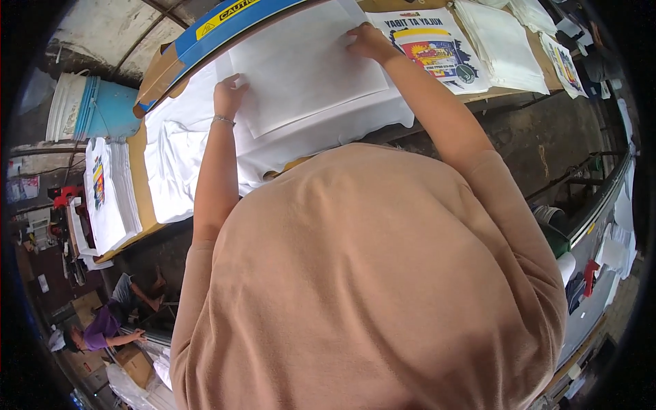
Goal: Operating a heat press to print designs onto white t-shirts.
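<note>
A large white sheet lies across a white cloth, which looks like a shirt, beneath the raised edge of a blue machine with a yellow warning label. At the sheet's left edge is my left hand, its thumb and finger holding that side. My right hand grips the far right side of the same sheet, fingers bent over its edge. Part of the sheet's far end runs out of view.
Printed white pieces and a folded white stack lie to the right. A printed stack sits at the table's left end, near blue and white buckets. Another person sits at lower left.
</note>
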